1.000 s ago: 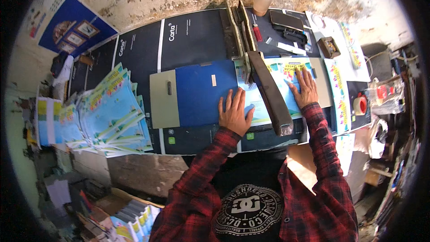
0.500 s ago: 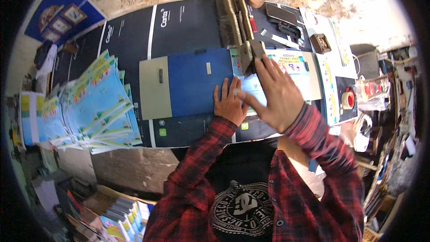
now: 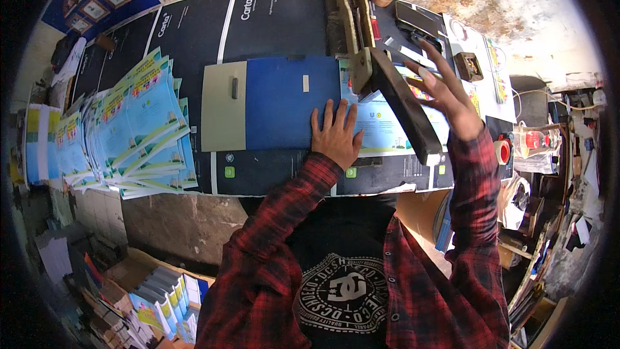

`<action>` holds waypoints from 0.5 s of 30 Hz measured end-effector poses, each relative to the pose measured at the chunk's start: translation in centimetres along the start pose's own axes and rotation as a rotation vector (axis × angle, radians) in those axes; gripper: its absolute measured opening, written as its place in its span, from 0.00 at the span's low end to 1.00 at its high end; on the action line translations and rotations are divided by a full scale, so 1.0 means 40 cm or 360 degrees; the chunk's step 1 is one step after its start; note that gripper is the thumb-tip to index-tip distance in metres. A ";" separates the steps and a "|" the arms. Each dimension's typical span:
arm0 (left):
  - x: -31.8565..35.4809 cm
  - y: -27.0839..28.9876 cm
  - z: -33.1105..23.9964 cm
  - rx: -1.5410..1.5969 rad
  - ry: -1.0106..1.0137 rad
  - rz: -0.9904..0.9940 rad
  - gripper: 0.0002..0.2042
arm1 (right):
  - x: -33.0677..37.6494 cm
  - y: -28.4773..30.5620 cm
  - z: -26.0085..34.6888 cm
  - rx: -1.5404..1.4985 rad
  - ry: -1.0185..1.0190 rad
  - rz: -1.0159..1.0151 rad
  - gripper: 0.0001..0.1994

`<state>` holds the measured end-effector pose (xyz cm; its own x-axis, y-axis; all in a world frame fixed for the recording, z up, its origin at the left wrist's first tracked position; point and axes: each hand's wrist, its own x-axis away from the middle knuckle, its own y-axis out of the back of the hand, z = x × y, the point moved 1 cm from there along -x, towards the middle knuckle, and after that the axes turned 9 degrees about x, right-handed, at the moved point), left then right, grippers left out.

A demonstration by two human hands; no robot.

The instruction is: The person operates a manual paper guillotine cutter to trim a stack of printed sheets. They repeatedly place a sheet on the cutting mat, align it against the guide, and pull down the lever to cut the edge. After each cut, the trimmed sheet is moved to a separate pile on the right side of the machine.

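Note:
A guillotine paper cutter with a blue bed [image 3: 278, 103] lies on the table. Its long dark blade arm [image 3: 400, 100] is swung up, tilted toward me. My left hand [image 3: 336, 132] presses flat, fingers spread, on light blue printed sheets [image 3: 381, 126] lying on the bed beside the blade line. My right hand [image 3: 449, 94] is raised just right of the lifted arm, fingers apart, close to it or touching its side; I see no closed grip on it.
A fanned pile of blue and yellow leaflets [image 3: 129, 129] covers the table's left part. Large dark sheets [image 3: 194, 32] lie under the cutter. A red tape roll [image 3: 502, 152] and a bottle [image 3: 536, 139] sit at the right. Boxes of booklets [image 3: 161, 297] stand on the floor lower left.
The blade arm, lying down a second ago, has swung up. My right hand left the sheets and rose with it. My left hand stayed on the sheets.

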<state>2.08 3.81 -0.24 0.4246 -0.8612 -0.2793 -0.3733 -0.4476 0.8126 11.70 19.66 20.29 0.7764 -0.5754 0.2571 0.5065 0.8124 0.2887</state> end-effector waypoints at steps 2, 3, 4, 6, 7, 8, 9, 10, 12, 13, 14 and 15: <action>-0.016 0.026 -0.019 -0.0016 0.0019 0.0030 0.29 | -0.066 0.129 -0.195 0.0719 0.0103 -0.0493 0.47; -0.020 0.015 -0.026 -0.0009 0.0000 -0.0013 0.28 | -0.067 0.204 -0.323 0.1166 0.0034 -0.0768 0.49; -0.021 -0.009 -0.029 -0.0006 -0.0005 -0.0060 0.28 | -0.058 0.258 -0.444 0.1388 -0.0044 -0.0940 0.52; -0.022 -0.026 -0.034 0.0003 0.0037 0.0009 0.28 | -0.038 0.304 -0.615 0.1611 -0.0162 -0.1135 0.56; -0.024 -0.028 -0.032 0.0016 0.0057 0.0012 0.28 | -0.029 0.295 -0.659 0.1620 -0.0175 -0.1169 0.57; -0.015 -0.022 -0.029 0.0015 0.0083 0.0028 0.29 | -0.031 0.234 -0.648 0.1652 -0.0089 -0.1169 0.58; -0.010 -0.016 -0.021 0.0006 0.0132 0.0021 0.27 | -0.036 0.201 -0.625 0.1570 -0.0179 -0.1100 0.57; -0.008 0.000 -0.016 0.0006 0.0149 0.0009 0.27 | -0.050 0.195 -0.632 0.1658 -0.0136 -0.1163 0.55; 0.004 0.032 0.003 0.0009 0.0178 -0.0009 0.26 | -0.056 0.184 -0.653 0.1705 -0.0164 -0.1072 0.52; 0.013 0.037 0.018 0.0020 0.0169 -0.0031 0.25 | -0.063 0.162 -0.635 0.1755 -0.0219 -0.1056 0.49; 0.020 0.041 0.032 -0.0001 0.0165 -0.0029 0.26 | -0.069 0.136 -0.620 0.1804 -0.0274 -0.1039 0.45; 0.028 0.054 0.048 -0.0022 0.0191 -0.0039 0.26 | -0.084 0.103 -0.588 0.1866 -0.0308 -0.0997 0.42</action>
<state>0.17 1.41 0.24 0.5292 -0.8149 -0.2366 -0.3509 -0.4640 0.8134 20.02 27.16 -1.08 0.4191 -0.9011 -0.1110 0.0611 -0.0940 0.9937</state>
